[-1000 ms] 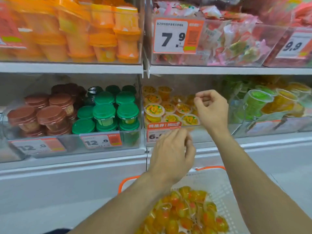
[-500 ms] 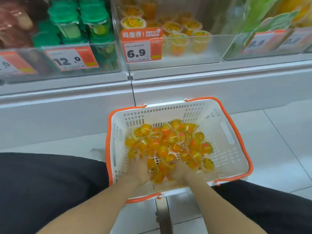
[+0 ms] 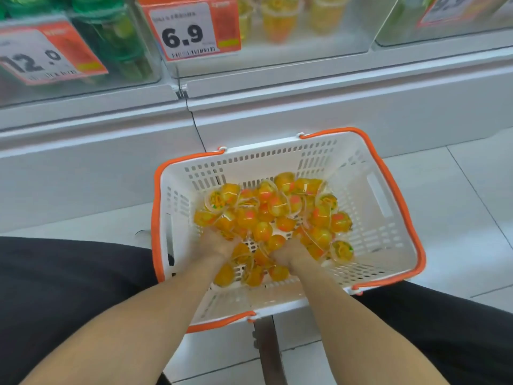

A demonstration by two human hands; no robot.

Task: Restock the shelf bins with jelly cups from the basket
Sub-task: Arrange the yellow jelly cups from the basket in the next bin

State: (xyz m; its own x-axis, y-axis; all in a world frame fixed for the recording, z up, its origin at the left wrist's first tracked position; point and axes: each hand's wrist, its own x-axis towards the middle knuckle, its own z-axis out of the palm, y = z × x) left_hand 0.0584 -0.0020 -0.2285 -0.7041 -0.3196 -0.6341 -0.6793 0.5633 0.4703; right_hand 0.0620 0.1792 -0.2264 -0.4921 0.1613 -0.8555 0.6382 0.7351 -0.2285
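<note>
A white basket with an orange rim (image 3: 388,173) stands on the floor between my knees. A loose pile of orange jelly cups (image 3: 277,207) fills its middle. My left hand (image 3: 219,244) is dug into the near left of the pile, fingers curled down around cups. My right hand (image 3: 288,254) is buried in the near middle of the pile in the same way, its fingertips hidden among the cups. Above, the clear shelf bin (image 3: 319,44) with the 6.9 price tag (image 3: 191,29) holds upright jelly cups (image 3: 277,20).
Left of that bin, a bin of green-lidded cups (image 3: 111,45) carries a 12.0 tag (image 3: 41,56). Another clear bin (image 3: 444,23) sits at the upper right. The white shelf base (image 3: 277,107) runs behind the basket. My dark trouser legs (image 3: 69,287) flank the basket on the tiled floor (image 3: 472,190).
A second ago both hands were up at the 6.9 bin. They came down into the basket and now stay sunk in the jelly cup pile, while my view has dropped closer.
</note>
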